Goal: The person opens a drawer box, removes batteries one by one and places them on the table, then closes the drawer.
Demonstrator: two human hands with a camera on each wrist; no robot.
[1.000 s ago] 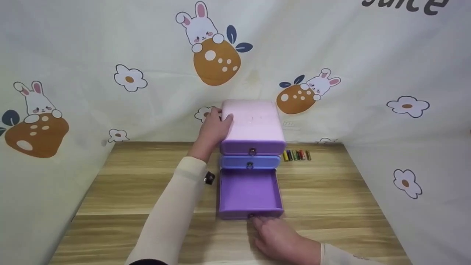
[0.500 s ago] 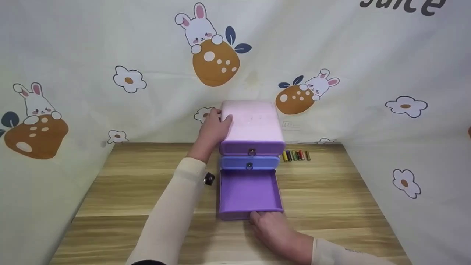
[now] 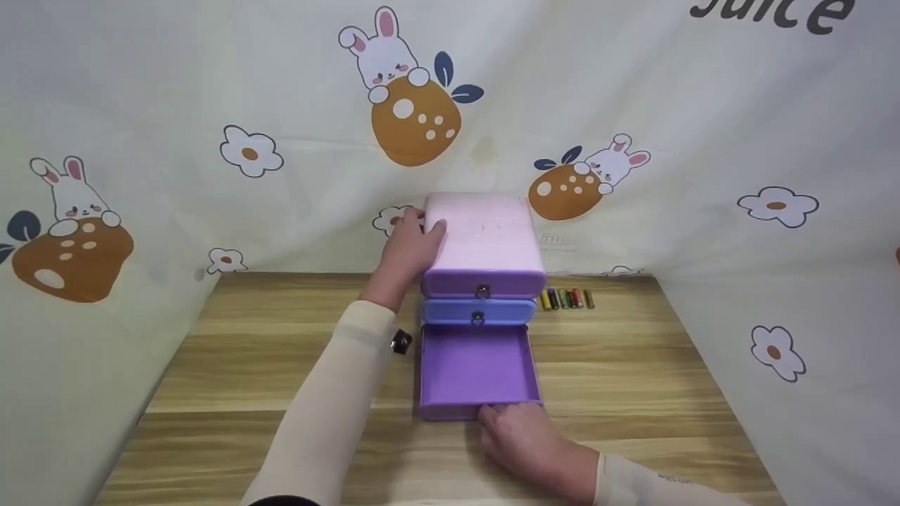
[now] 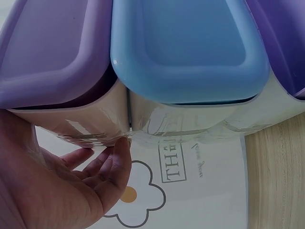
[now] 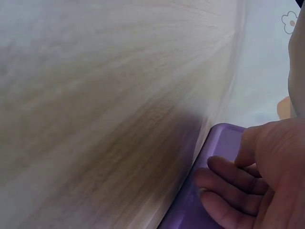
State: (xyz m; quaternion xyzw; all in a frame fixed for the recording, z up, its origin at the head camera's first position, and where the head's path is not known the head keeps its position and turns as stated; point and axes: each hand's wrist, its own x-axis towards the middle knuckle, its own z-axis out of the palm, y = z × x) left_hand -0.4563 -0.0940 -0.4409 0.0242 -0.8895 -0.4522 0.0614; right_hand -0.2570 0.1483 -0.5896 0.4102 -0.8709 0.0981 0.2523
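A small drawer cabinet (image 3: 482, 232) with a pink top stands on the table, its purple bottom drawer (image 3: 478, 365) pulled out and bare inside. The purple top drawer (image 3: 450, 283) and the blue middle drawer (image 3: 450, 311) are closed, each with a small ring pull. My left hand (image 3: 411, 246) grips the cabinet's upper left edge, thumb on top; in the left wrist view its fingers lie against the side wall. At the bottom drawer's front, my right hand (image 3: 524, 439) pinches the pull with curled fingers. The pull itself is hidden behind the hand in both views.
Several small batteries (image 3: 562, 299) lie in a row right of the cabinet. A small black object (image 3: 401, 341) lies left of the open drawer, close to my left sleeve. Behind the wooden table (image 3: 633, 393) hangs a printed cloth (image 3: 295, 84), which also covers both sides.
My right hand has shifted slightly in at the bottom drawer's front, its fingers curling closer over the pull. The drawer stays pulled out and my left hand keeps its place.
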